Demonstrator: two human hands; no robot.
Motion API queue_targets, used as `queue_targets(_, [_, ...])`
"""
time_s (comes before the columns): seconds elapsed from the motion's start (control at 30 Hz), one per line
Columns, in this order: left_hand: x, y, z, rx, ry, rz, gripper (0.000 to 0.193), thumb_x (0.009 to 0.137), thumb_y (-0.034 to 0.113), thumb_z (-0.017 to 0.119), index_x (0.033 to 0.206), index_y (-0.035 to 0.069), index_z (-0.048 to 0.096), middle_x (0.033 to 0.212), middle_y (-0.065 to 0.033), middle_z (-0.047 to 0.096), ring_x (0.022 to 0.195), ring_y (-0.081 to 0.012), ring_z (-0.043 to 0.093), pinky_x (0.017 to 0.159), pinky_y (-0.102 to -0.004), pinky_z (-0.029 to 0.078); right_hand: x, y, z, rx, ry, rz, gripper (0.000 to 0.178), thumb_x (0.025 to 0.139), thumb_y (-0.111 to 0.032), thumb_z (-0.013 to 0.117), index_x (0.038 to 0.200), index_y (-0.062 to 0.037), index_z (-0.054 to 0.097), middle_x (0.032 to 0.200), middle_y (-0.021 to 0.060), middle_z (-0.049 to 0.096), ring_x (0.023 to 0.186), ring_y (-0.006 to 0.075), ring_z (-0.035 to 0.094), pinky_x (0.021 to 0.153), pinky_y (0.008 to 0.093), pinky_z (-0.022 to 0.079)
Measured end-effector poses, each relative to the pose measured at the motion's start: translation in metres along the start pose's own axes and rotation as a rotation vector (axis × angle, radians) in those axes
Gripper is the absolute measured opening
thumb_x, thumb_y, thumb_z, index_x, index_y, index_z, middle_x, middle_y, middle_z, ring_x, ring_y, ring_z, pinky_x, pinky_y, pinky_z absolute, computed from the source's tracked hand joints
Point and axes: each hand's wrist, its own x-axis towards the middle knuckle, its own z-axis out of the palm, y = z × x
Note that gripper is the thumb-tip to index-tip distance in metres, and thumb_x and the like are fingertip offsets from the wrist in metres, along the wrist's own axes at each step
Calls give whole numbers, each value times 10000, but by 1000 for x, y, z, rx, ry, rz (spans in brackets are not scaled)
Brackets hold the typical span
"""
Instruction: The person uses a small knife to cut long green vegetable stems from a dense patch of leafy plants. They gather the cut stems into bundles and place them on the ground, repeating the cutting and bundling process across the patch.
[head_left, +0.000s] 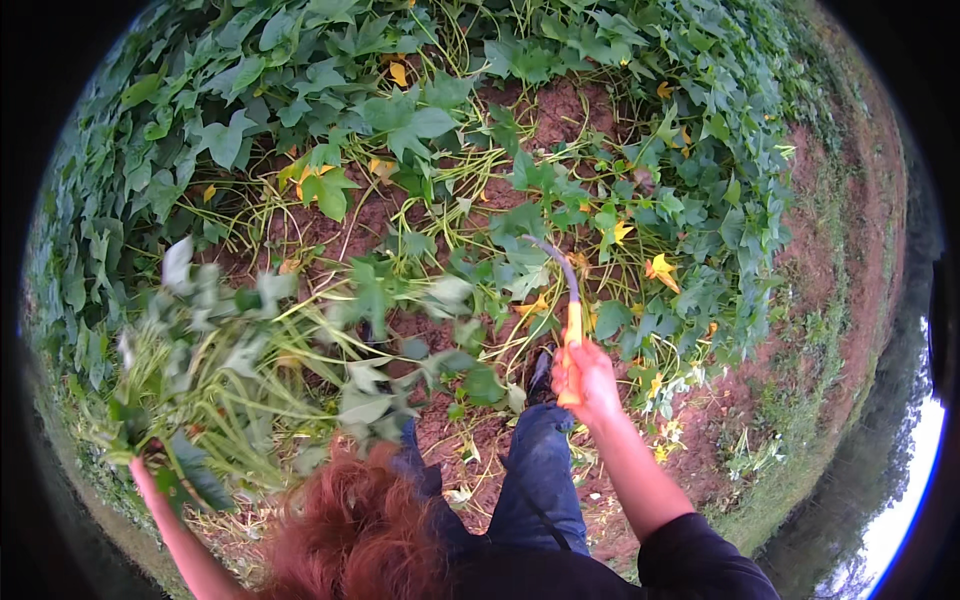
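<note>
My left hand (139, 466), out at the lower left, is closed on a big bundle of leafy green vines (235, 385). Leaves hide most of its fingers, and the bundle is smeared by motion. In my right hand (588, 384) is a sickle (573, 325), gripped by its orange handle. Its dark curved blade points up and bends left, over the vines growing in front of me. Lobed leaves and pale stems (440, 215) lie around the blade; I cannot tell whether it touches any.
Dense green foliage (260, 75) spreads across the far side and left. Reddish soil (570, 110) shows between stems, with scattered yellow leaves (660, 270). My jeans-clad leg (540, 480) and dark shoe (541, 375) are just below the sickle. A grassy dirt strip (820, 300) runs along the right.
</note>
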Motion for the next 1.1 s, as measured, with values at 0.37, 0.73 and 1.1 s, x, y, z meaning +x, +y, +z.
queue_targets(0.37, [-14,187,287,-74,-230,-131,562,708,290,682,1144,-12,496,1058,-118,562,946,-238,539,860,-344,407,201,10,-99,-1157,484,-534,428,913,-176,527,1322,-103,426,693,63,586,479,134,556,418,293,492])
queue_targets(0.73, [-108,207,621,-141,-583,54,297,692,66,691,975,5,625,871,-35,648,777,-155,597,761,-283,469,250,-2,-72,-66,-82,42,268,949,-180,491,1206,-106,470,746,59,563,507,126,495,404,270,429])
queue_targets(1.1, [-90,198,653,-160,-584,-23,323,686,60,683,989,-9,595,904,-56,636,800,-154,591,752,-287,475,316,-110,-24,-37,-10,-187,158,966,-164,437,1014,-16,461,734,85,561,513,146,505,413,303,441])
